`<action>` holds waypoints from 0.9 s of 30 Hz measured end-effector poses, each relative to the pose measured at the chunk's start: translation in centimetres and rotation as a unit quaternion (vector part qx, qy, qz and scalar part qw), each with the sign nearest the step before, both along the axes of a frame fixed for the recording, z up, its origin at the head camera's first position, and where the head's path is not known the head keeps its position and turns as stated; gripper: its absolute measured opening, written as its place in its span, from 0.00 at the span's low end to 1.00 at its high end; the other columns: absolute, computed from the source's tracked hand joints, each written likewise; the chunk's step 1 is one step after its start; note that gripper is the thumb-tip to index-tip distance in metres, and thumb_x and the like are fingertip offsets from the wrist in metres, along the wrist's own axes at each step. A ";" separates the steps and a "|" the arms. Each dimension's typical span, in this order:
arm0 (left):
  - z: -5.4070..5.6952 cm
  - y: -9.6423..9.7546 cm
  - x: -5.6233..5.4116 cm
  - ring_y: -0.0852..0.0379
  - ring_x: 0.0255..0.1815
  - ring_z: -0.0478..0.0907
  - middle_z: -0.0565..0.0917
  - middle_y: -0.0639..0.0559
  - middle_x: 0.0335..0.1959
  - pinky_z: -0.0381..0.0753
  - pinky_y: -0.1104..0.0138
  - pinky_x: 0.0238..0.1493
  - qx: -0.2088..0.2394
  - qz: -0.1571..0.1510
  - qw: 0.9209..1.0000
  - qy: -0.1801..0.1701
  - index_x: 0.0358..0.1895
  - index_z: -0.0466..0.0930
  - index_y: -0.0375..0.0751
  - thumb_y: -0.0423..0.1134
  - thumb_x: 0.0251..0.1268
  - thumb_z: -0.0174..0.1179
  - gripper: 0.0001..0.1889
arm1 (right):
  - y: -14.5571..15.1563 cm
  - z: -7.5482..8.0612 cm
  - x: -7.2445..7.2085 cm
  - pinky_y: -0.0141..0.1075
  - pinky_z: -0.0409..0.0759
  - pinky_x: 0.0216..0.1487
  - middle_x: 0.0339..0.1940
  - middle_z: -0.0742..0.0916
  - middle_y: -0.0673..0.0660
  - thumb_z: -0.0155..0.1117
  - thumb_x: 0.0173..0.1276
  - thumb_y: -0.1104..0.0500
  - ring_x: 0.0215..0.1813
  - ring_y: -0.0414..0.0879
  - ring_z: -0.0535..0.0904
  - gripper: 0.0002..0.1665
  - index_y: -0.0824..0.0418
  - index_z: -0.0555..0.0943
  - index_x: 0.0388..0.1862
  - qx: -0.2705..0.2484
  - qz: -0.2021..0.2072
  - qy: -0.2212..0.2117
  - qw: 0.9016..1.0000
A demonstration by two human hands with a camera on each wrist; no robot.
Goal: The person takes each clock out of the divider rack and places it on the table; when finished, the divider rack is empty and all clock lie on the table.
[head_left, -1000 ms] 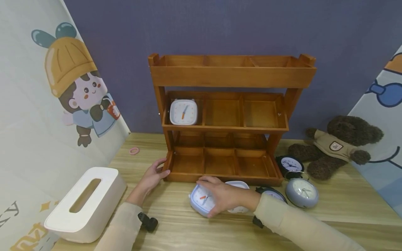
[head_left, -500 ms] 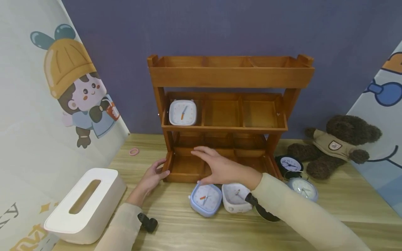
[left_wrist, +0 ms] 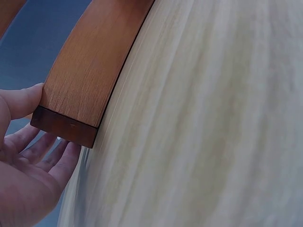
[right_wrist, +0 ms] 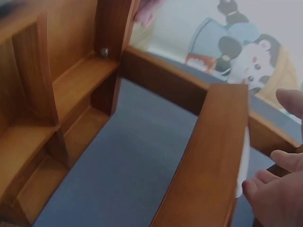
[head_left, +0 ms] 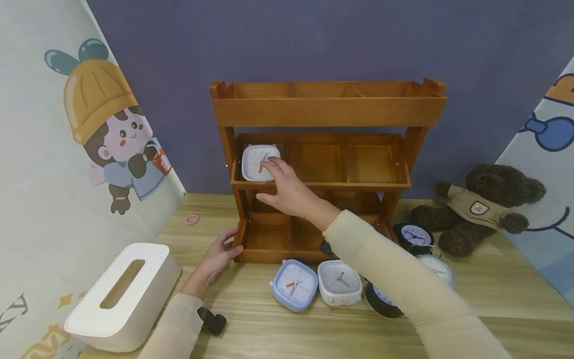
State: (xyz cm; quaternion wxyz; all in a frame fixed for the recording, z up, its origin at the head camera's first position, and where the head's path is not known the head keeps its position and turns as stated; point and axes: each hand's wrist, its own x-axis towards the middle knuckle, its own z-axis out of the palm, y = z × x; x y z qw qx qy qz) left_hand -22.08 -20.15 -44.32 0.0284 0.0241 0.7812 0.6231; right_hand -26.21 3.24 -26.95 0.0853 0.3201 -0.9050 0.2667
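Note:
A brown wooden three-tier shelf (head_left: pixel 329 112) stands against the wall. My left hand (head_left: pixel 219 255) grips the left end of its bottom tier; in the left wrist view the thumb (left_wrist: pixel 26 100) and fingers lie on two sides of that corner. A white square alarm clock (head_left: pixel 251 167) sits in the middle tier's left compartment. Over this clock's lower right part is my right hand (head_left: pixel 293 193), fingers spread and fingertips in front of the dial. On the table before the shelf lie a blue alarm clock (head_left: pixel 294 285) and a second white alarm clock (head_left: pixel 339 280).
A black alarm clock (head_left: pixel 380 304) lies partly under the right sleeve. Another black clock (head_left: pixel 414 235) and a grey twin-style round clock (head_left: pixel 441 269) stand right of the shelf, near a brown teddy bear (head_left: pixel 486 207). At left are a white tissue box (head_left: pixel 157 284) and pink ring (head_left: pixel 192 219).
My right hand has left the blue clock on the table and moved up and left to the white clock in the middle tier. The left hand keeps its place on the shelf.

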 end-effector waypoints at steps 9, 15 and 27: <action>0.1 0.0 0.0 0.31 0.70 0.57 0.55 0.30 0.73 0.62 0.43 0.65 -0.010 -0.006 1.000 -0.003 0.71 0.58 0.30 0.27 0.68 0.56 0.30 | -1.8 0.5 -2.6 0.47 0.53 0.73 0.78 0.52 0.66 0.66 0.66 0.44 0.76 0.59 0.49 0.52 0.66 0.54 0.77 0.035 -0.082 0.023 0.996; -0.2 0.1 0.0 0.31 0.69 0.58 0.56 0.30 0.72 0.63 0.44 0.64 -0.005 -0.004 1.000 0.003 0.71 0.58 0.29 0.26 0.67 0.57 0.31 | -2.8 0.6 -3.1 0.45 0.55 0.72 0.76 0.56 0.67 0.66 0.63 0.37 0.75 0.59 0.53 0.59 0.69 0.50 0.77 0.060 -0.114 0.044 0.991; -0.2 0.1 0.0 0.31 0.69 0.58 0.56 0.30 0.73 0.63 0.45 0.65 0.000 0.000 1.000 0.009 0.71 0.57 0.28 0.25 0.66 0.56 0.31 | -4.3 1.0 -4.0 0.44 0.58 0.71 0.76 0.53 0.66 0.72 0.57 0.37 0.75 0.59 0.51 0.65 0.68 0.47 0.77 0.018 -0.150 -0.013 0.989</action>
